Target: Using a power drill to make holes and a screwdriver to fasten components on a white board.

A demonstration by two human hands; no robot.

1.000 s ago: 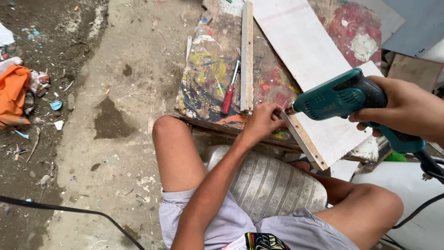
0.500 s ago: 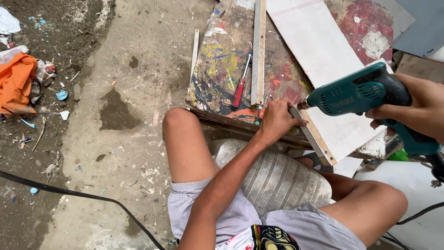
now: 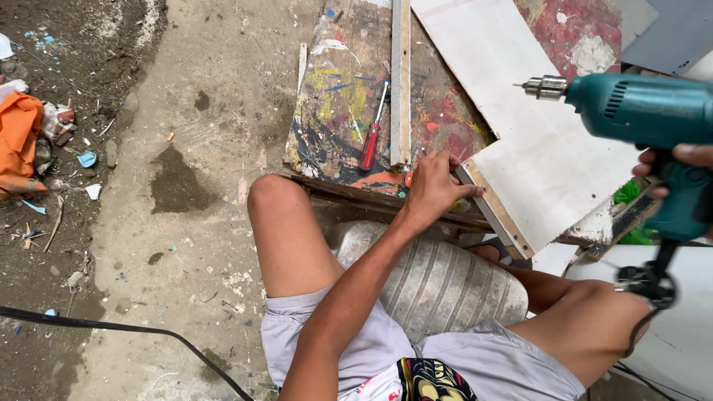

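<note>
Left hand (image 3: 434, 189) flat down on the near corner of the white board (image 3: 531, 141), fingers (image 3: 462, 191) spread a little and pressing on the board's wooden edge, not wrapped around anything. Right hand (image 3: 679, 174) at the far right, curled tight around the handle of the teal drill (image 3: 642, 111), with only a few fingertips showing and the rest cut off by the picture's edge. Drill up in the air, well apart from the left fingers, its metal tip pointing left over the white board and not touching it. Just beyond the left fingers, a long thin wood strip (image 3: 401, 82) lying straight up the paint-splashed board (image 3: 349, 104). Just left of that strip, near the left fingers, a red screwdriver (image 3: 371, 141) lying on the painted board. Under the left wrist, a pale ribbed seat (image 3: 438, 282) between two bare knees. Below the right fingers, the drill's black cord (image 3: 650, 286) hanging down past the right knee. Far to the left of both hands, bare dirty ground (image 3: 186, 223) with a dark wet patch, an orange cloth (image 3: 18, 141) and small scraps at the edge, and a black cable (image 3: 111, 330) running across the bottom.
</note>
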